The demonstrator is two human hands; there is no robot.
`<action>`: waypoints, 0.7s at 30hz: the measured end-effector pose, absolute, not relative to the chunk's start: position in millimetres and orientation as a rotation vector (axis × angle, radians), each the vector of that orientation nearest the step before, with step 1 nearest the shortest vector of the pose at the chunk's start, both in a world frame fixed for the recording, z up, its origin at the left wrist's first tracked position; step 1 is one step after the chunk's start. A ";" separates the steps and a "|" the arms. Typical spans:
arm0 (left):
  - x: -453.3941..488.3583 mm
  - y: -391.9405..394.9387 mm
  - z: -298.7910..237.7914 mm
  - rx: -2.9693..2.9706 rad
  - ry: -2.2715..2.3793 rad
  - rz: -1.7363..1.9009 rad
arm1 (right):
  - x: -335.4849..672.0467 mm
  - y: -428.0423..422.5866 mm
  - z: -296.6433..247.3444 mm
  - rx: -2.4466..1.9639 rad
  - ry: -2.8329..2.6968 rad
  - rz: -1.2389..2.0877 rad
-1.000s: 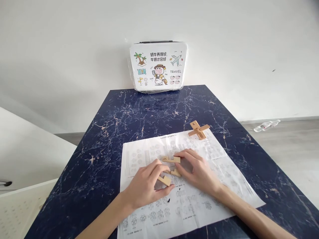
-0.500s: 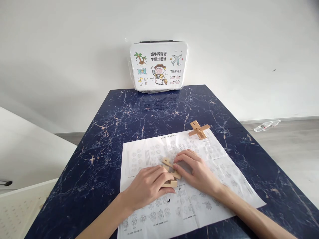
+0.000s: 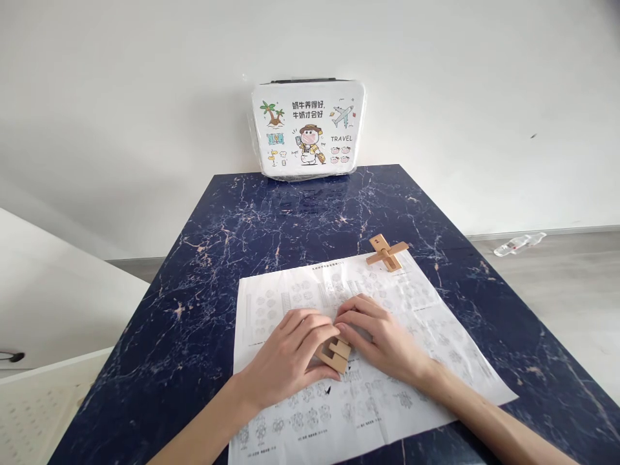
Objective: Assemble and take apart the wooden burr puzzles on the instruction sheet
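Note:
My left hand [image 3: 285, 355] and my right hand [image 3: 382, 336] meet over a printed instruction sheet [image 3: 426, 361] on a dark blue marble table [image 3: 252, 219]. Both hands pinch a small cluster of notched wooden puzzle pieces [image 3: 334, 352] between their fingertips, just above the paper. The fingers hide most of the cluster. A second wooden assembly [image 3: 386, 252], crossed bars with a number on one, lies at the sheet's far right corner, away from both hands.
A white illustrated case [image 3: 308, 129] wrapped in plastic leans against the wall at the table's far edge. A plastic bottle [image 3: 518, 243] lies on the floor to the right. White furniture [image 3: 48, 310] stands to the left of the table.
The wooden pieces, held apart a second ago, have been pushed together into one compact cluster. Both hands have closed in toward each other over it.

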State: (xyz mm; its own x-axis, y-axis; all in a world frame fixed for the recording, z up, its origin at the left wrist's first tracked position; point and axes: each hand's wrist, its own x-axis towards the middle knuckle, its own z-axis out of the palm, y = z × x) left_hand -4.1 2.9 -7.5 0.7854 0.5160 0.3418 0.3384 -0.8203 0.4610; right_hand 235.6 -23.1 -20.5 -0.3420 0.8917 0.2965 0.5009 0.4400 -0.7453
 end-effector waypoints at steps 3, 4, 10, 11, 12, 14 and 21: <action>-2.8 3.8 -6.6 2.531 0.669 0.619 | 235.8 -22.3 -20.9 -1.174 -1.957 0.731; -2.5 3.9 -6.1 2.505 0.681 0.608 | 236.1 -22.0 -21.3 -1.189 -1.927 0.737; -2.9 3.6 -7.4 2.455 0.749 0.562 | 238.3 -20.5 -25.3 -1.317 -1.810 0.758; -3.1 3.7 -9.1 2.461 0.775 0.564 | 238.4 -20.5 -25.7 -1.319 -1.814 0.761; -3.4 4.0 -11.1 2.465 0.816 0.574 | 238.3 -20.6 -26.0 -1.321 -1.816 0.766; -4.5 5.4 -15.6 2.459 0.930 0.621 | 237.8 -21.1 -26.2 -1.330 -1.812 0.774; -20.6 23.8 -21.1 2.379 1.327 0.806 | 236.5 -23.1 -23.9 -1.389 -1.770 0.785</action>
State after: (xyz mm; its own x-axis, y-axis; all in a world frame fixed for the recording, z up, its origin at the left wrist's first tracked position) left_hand -20.6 23.8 -21.1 0.4159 0.8489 0.3263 0.6810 -0.5284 0.5069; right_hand 236.5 -23.1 -23.9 -0.1398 0.9738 0.1794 0.5205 0.2263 -0.8233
